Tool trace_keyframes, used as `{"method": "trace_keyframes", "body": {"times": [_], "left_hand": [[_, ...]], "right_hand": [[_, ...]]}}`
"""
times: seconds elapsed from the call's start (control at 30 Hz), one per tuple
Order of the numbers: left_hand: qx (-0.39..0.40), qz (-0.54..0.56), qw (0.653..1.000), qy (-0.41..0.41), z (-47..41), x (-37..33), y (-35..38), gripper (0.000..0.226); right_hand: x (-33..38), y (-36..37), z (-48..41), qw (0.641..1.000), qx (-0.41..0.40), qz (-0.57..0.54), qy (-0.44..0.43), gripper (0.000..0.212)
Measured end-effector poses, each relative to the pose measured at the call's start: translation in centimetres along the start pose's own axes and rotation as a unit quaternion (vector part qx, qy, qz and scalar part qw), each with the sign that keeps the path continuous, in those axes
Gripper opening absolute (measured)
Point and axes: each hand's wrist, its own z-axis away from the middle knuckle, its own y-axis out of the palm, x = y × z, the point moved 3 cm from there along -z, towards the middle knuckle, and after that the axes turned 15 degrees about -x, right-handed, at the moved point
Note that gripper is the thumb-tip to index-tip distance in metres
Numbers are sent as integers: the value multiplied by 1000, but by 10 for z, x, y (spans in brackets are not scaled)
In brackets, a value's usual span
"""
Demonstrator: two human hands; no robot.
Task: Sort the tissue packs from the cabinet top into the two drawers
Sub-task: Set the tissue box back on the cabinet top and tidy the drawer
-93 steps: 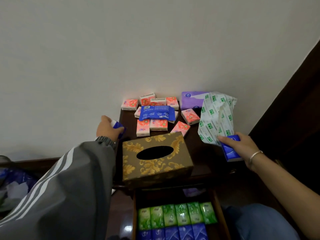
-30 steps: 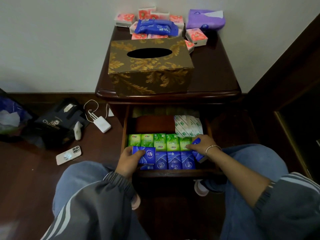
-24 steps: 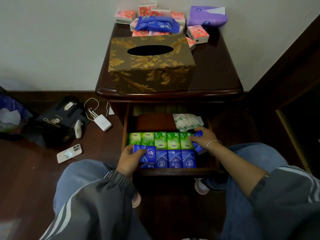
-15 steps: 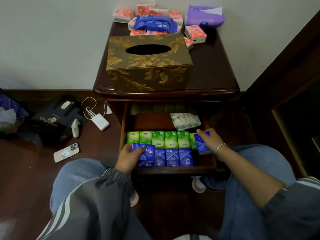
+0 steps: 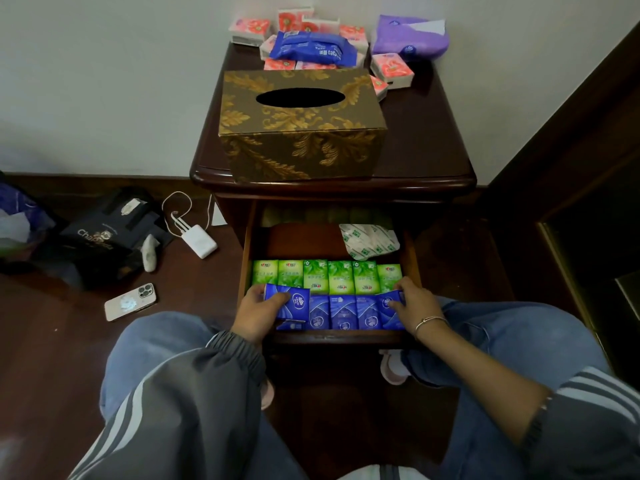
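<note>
An open drawer (image 5: 337,337) below the cabinet top holds a back row of green tissue packs (image 5: 327,277) and a front row of blue tissue packs (image 5: 343,315). My left hand (image 5: 258,311) grips a blue pack (image 5: 291,303) over the row's left end. My right hand (image 5: 414,304) holds another blue pack (image 5: 391,306) at the row's right end, down among the others. A crumpled white and green wrapper (image 5: 369,240) lies in the drawer's back right. Several pink tissue packs (image 5: 391,69), a blue wipes pack (image 5: 311,50) and a purple pack (image 5: 408,38) lie on the cabinet top (image 5: 426,133).
A gold patterned tissue box (image 5: 301,123) stands at the front of the cabinet top. On the floor to the left lie a phone (image 5: 130,301), a white charger (image 5: 199,240) with its cable and a black bag (image 5: 93,237). Dark furniture stands at the right.
Both hands came down from the cabinet top to the drawer with a blue pack each. My right hand moved its pack from the green row down into the blue row's right end.
</note>
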Motion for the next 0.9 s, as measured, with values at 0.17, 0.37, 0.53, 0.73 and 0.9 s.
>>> {"method": "trace_keyframes", "body": {"times": [0.17,0.37,0.53,0.73,0.9], "left_hand": [[0,7,1000,-2,-2,1,0,18],[13,5,1000,-5,-3,2,5,18],[8,3,1000,-7,-3,2,4,24],[7,-5,1000,-6,-4,3,4,32],[10,-11,1000,-6,-4,2,6,29]], "right_hand": [[1,3,-7,994,25,96,-53,32],[1,11,-12,956,66,249,-139,25],[1,11,-11,885,16,393,-251,24],[1,9,-8,889,23,386,-247,19],[1,14,-10,892,58,373,-250,21]]}}
